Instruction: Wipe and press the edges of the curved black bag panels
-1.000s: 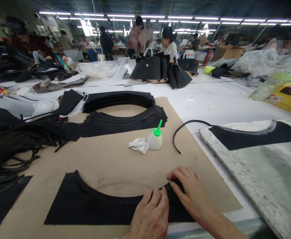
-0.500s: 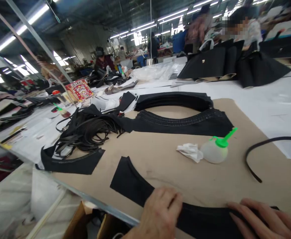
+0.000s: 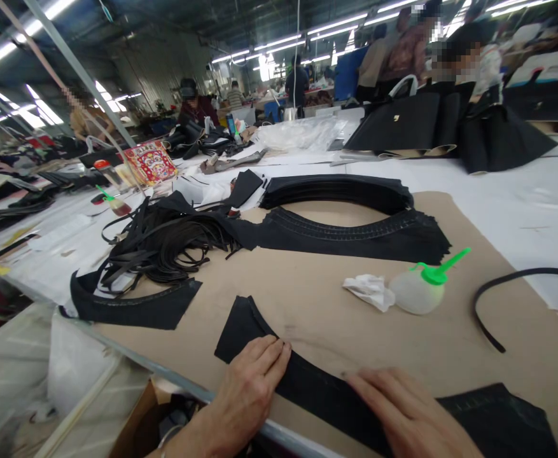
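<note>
Left hand point(image 3: 251, 378) atop black panel point(image 3: 320, 389)

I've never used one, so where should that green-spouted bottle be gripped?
Probably by the bottle's round body, from the near side with the right hand, the closer one: the thin green spout slants up rightward, and crumpled white tissue sits left of the body.
</note>
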A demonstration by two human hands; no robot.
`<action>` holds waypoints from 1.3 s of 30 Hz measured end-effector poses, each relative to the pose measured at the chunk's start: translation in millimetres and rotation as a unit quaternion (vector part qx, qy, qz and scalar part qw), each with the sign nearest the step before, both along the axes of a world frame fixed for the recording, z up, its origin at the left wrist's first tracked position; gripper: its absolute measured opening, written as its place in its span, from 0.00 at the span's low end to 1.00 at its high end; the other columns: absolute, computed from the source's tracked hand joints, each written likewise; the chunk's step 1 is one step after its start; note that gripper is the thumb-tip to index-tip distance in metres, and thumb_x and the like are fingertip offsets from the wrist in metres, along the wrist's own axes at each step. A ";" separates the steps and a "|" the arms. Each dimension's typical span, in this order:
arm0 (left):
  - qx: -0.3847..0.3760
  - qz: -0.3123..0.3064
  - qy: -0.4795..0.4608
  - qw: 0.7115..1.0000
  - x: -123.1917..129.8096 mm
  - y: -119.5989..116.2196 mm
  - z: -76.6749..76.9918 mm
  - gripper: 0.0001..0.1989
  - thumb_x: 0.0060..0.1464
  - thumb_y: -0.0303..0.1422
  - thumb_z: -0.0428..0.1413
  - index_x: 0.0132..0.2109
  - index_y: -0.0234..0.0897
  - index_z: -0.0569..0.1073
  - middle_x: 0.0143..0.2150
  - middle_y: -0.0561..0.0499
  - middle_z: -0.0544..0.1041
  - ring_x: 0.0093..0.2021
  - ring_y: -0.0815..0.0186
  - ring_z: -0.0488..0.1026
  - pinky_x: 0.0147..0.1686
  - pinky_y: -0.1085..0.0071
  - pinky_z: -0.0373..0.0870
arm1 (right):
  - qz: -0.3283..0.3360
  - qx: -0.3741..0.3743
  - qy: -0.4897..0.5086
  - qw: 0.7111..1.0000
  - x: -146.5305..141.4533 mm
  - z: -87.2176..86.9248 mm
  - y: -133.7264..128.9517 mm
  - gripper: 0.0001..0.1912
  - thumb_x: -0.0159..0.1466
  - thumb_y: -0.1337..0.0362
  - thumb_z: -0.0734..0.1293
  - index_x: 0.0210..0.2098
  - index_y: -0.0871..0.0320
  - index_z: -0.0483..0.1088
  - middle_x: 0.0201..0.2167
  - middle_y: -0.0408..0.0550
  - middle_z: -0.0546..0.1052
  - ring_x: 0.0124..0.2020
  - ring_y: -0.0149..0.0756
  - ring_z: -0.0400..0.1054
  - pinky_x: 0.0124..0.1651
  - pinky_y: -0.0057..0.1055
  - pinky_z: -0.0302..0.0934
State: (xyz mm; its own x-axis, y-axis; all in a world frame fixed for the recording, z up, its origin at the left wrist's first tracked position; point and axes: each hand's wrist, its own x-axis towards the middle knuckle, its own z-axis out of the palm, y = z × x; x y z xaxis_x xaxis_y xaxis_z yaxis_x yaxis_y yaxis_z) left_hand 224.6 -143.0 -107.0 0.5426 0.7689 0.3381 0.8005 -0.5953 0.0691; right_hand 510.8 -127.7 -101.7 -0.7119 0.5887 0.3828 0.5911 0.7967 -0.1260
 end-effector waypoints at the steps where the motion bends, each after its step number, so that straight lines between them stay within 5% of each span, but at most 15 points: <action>1: 0.006 -0.003 0.007 1.000 0.0 -0.9 -0.9 0.24 0.57 0.18 0.42 0.57 0.28 0.70 0.51 0.42 0.77 0.53 0.62 0.71 0.53 0.64 0.72 | 0.004 -0.023 0.000 1.000 -21.1 3.3 2.0 0.34 0.51 0.78 0.57 0.56 0.56 0.68 0.46 0.46 0.77 0.43 0.37 0.71 0.48 0.30 0.68; 4: 0.044 0.005 0.004 0.999 0.3 -3.7 -6.3 0.21 0.60 0.20 0.42 0.56 0.28 0.71 0.52 0.43 0.77 0.54 0.61 0.71 0.53 0.64 0.71 | 0.005 -0.039 0.023 0.999 -71.7 1.0 7.0 0.33 0.50 0.78 0.56 0.55 0.61 0.69 0.45 0.51 0.78 0.42 0.40 0.72 0.46 0.34 0.71; 7: 0.058 0.015 -0.018 0.998 0.7 -5.2 -11.5 0.20 0.62 0.22 0.42 0.54 0.29 0.72 0.52 0.44 0.76 0.54 0.60 0.71 0.54 0.64 0.69 | 0.010 0.004 0.028 1.000 -91.8 -12.6 8.8 0.32 0.49 0.78 0.56 0.53 0.65 0.69 0.44 0.56 0.78 0.41 0.43 0.73 0.43 0.37 0.73; 16: -0.073 0.067 -0.156 0.983 -6.0 -2.2 7.7 0.19 0.60 0.22 0.44 0.53 0.35 0.72 0.49 0.46 0.77 0.50 0.61 0.68 0.51 0.62 0.72 | 0.018 0.087 0.019 0.996 -94.6 -24.9 14.3 0.28 0.49 0.80 0.55 0.48 0.64 0.70 0.33 0.51 0.77 0.31 0.40 0.72 0.33 0.32 0.73; 24: 0.007 0.088 -0.058 0.994 -15.6 2.0 -0.6 0.16 0.64 0.28 0.48 0.56 0.34 0.70 0.54 0.48 0.76 0.54 0.59 0.69 0.54 0.58 0.70 | 0.002 0.093 0.002 0.996 -97.9 -30.4 8.1 0.30 0.47 0.80 0.57 0.49 0.66 0.68 0.35 0.53 0.77 0.33 0.43 0.72 0.34 0.36 0.73; 28: 0.016 0.080 -0.047 0.996 -16.2 5.3 -2.8 0.14 0.64 0.30 0.49 0.55 0.35 0.71 0.52 0.50 0.77 0.50 0.60 0.71 0.54 0.56 0.69 | 0.008 0.025 0.002 1.000 -94.0 -28.8 5.3 0.31 0.49 0.79 0.57 0.54 0.67 0.66 0.37 0.55 0.76 0.34 0.43 0.71 0.36 0.38 0.73; 33: 0.021 0.076 -0.065 0.995 -16.4 6.3 -0.8 0.14 0.63 0.28 0.49 0.54 0.38 0.72 0.51 0.50 0.77 0.50 0.58 0.70 0.52 0.55 0.70 | -0.007 -0.115 0.089 0.989 -81.1 -20.1 4.9 0.38 0.53 0.82 0.52 0.64 0.64 0.54 0.51 0.57 0.73 0.50 0.38 0.69 0.51 0.35 0.69; 39: 0.027 0.077 -0.086 0.993 -15.3 7.1 -1.7 0.14 0.63 0.27 0.49 0.53 0.35 0.72 0.52 0.45 0.75 0.53 0.57 0.69 0.52 0.56 0.71 | -0.141 -0.226 0.205 0.942 -42.7 3.7 19.1 0.16 0.70 0.65 0.54 0.52 0.55 0.67 0.47 0.50 0.74 0.47 0.35 0.70 0.50 0.31 0.67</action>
